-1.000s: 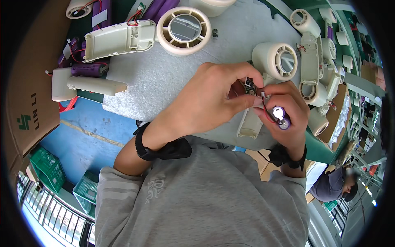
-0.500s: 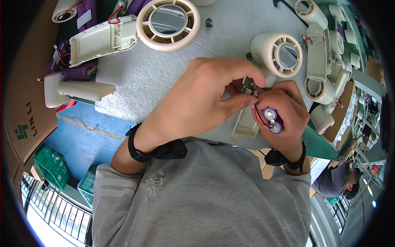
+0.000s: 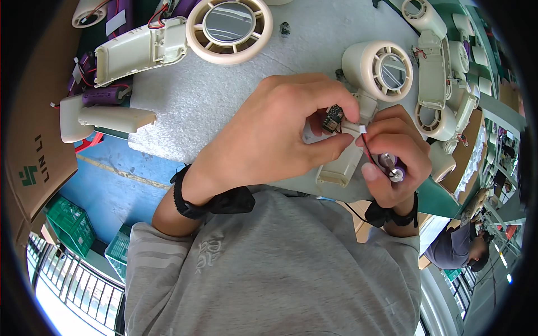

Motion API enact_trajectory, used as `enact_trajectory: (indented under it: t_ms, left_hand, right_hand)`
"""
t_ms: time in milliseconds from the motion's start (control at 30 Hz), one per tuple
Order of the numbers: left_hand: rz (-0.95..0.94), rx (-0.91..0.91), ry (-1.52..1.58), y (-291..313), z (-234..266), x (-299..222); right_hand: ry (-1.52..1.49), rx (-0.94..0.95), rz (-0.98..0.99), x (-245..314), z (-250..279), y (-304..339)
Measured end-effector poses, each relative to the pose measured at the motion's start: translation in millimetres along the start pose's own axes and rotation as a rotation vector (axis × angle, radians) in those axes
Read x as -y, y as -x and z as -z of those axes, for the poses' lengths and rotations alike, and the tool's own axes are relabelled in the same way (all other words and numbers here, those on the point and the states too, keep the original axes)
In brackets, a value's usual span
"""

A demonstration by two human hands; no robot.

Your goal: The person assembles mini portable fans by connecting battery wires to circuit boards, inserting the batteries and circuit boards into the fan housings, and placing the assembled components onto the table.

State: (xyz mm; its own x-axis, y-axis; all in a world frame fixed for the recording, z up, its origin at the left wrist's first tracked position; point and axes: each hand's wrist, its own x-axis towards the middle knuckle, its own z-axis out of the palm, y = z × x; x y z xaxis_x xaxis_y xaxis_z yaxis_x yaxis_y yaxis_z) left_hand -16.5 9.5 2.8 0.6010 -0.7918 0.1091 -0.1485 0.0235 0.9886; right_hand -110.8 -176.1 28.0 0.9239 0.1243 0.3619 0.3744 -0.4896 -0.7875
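Note:
My left hand [image 3: 274,126] holds a small dark circuit board [image 3: 333,119] in its bent fingers, with the thumb and index tips apart. To its right, my right hand [image 3: 400,143] is closed around a purple battery pack [image 3: 397,172] whose metal ends show below the fingers. Red and black wires run up from the pack to a white plug [image 3: 362,129] at the right fingertips, near the board. Beneath both hands lies a cream fan with a round head [image 3: 376,71] and an open handle shell [image 3: 339,168]. Part of the handle is hidden by my hands.
A second fan head [image 3: 228,31] and an open handle shell [image 3: 131,59] lie at the far left on white foam sheeting [image 3: 179,106]. Purple batteries [image 3: 103,96] and cream covers [image 3: 115,119] sit beside a cardboard box [image 3: 39,140]. More fan parts [image 3: 434,73] stand at right; a person [image 3: 454,246] is beyond.
My right hand has shifted slightly right with the battery pack, and its thumb has moved down. The white plug now shows apart from the left fingers, and more of the circuit board is visible.

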Motion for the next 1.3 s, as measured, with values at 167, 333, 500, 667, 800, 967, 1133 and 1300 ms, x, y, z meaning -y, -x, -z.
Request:
enact_trajectory:
  t_ms: [167,333,500,667,800,967,1133,1300]
  left_hand:
    - [-0.121,-0.017,-0.015,-0.2,-1.4,2.8]
    - [-0.155,-0.015,-0.049,0.6,-0.1,4.5]
    - [-0.156,-0.070,-0.058,1.6,-2.0,4.1]
    - [-0.196,-0.075,-0.125,0.2,-1.5,6.2]
    - [-0.201,-0.075,-0.152,0.1,-2.0,7.4]
    - [-0.023,0.038,-0.086,0.9,4.5,1.2]
    - [-0.003,0.001,0.106,2.7,3.2,0.2]
    - [0.122,0.059,0.233,2.6,6.5,-1.9]
  right_hand:
    - [0.036,0.021,0.030,-1.9,2.0,1.2]
    - [0.186,-0.033,0.048,-0.1,1.8,1.4]
    - [0.299,-0.092,-0.049,3.3,-0.5,6.5]
    - [0.381,-0.167,-0.022,4.0,-2.5,5.3]
    - [0.436,-0.139,-0.034,3.3,-3.7,7.7]
    - [0.391,-0.118,-0.102,4.4,-3.9,6.5]
    - [0.301,-0.074,-0.127,6.0,0.3,7.5]
    - [0.242,-0.050,-0.135,3.5,-0.2,9.2]
